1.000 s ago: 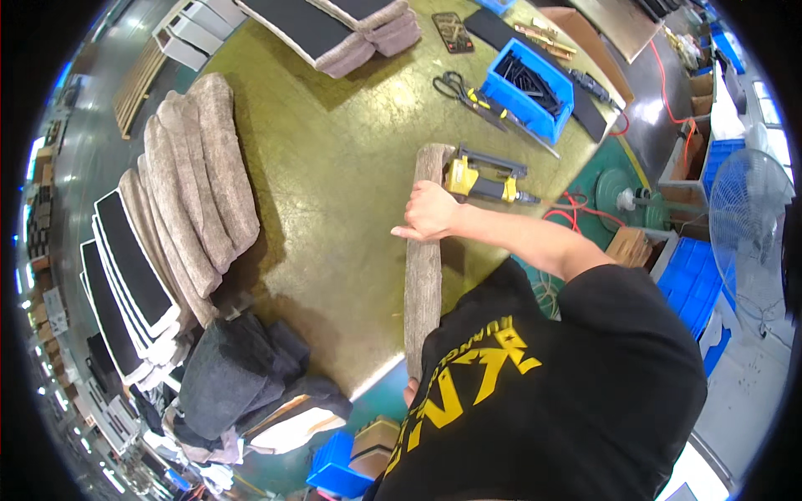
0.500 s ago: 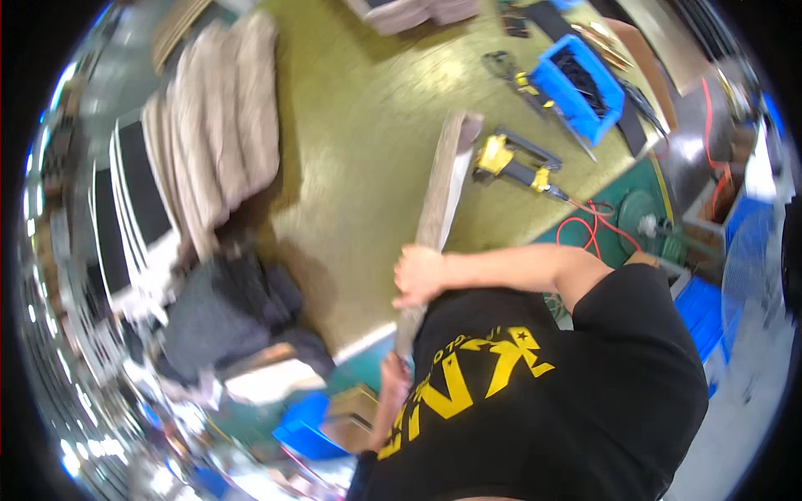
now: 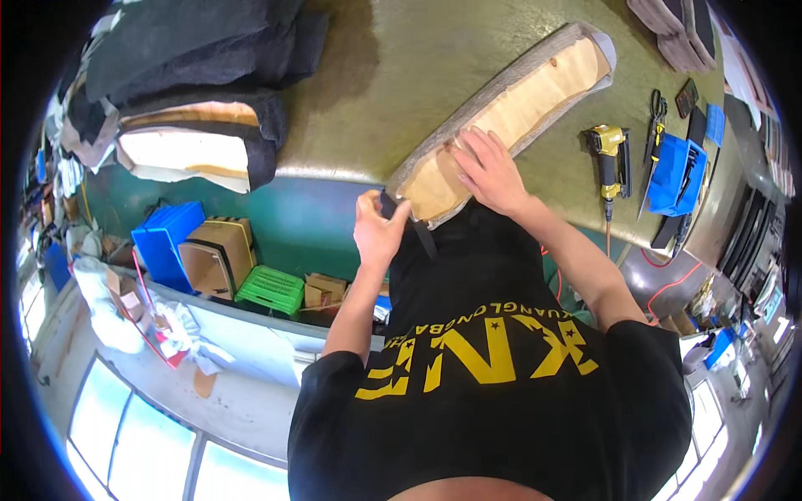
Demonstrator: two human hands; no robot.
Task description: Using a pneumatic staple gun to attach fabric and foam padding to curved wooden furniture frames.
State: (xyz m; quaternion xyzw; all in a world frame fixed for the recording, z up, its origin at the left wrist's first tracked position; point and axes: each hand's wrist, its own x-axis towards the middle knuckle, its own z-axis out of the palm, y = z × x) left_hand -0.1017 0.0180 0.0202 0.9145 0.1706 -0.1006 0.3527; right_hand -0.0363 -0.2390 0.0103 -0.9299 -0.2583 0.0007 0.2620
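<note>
A long wooden piece (image 3: pixel 535 96), wrapped along its sides in grey-brown fabric, lies slantwise on the table with its bare wood facing up. My right hand (image 3: pixel 491 175) rests on the wood near the middle, fingers stretched out. At the piece's near end, my left hand (image 3: pixel 378 232) pinches a narrow black strip (image 3: pixel 425 240), which hangs down toward my shirt. Part of the strip is hidden by the fingers. A yellow and black staple gun (image 3: pixel 608 159) with an air hose lies to the right of the piece.
Dark fabric-covered pieces (image 3: pixel 192 58) are stacked on the table (image 3: pixel 351 125) at left. A blue bin (image 3: pixel 677 175) and long-handled pliers or shears (image 3: pixel 654 138) lie at right. Below the table's edge are a cardboard box (image 3: pixel 217 259) and a green crate (image 3: pixel 270 290).
My view has swung round. The piece, earlier held on edge in both hands, now lies wood side up. My right hand has let go its grip and lies flat; my left holds a black strip.
</note>
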